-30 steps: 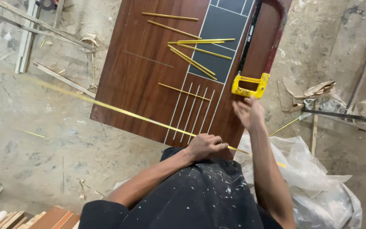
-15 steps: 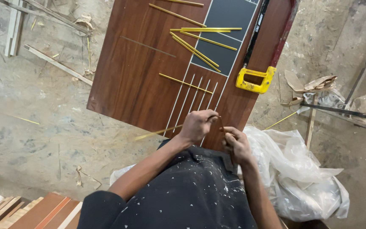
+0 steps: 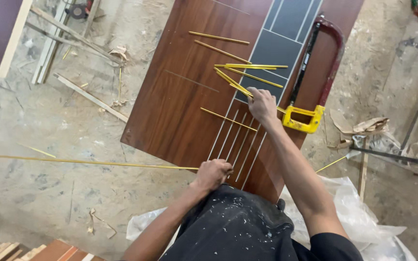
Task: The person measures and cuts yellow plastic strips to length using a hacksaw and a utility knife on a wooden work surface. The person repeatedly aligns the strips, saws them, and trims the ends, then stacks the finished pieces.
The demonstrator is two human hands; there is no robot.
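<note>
A long brass strip (image 3: pixel 88 163) runs out to the left from the left hand (image 3: pixel 212 174), which is fisted around its near end at the lower edge of the brown door panel (image 3: pixel 180 111). Up and to the right, the right hand (image 3: pixel 262 104) presses its fingers onto a short cut strip (image 3: pixel 235 86) among the loose gold pieces. A yellow-handled hacksaw (image 3: pixel 310 87) lies just right of that hand. Doing this well likely means keeping the long strip level and steady.
</note>
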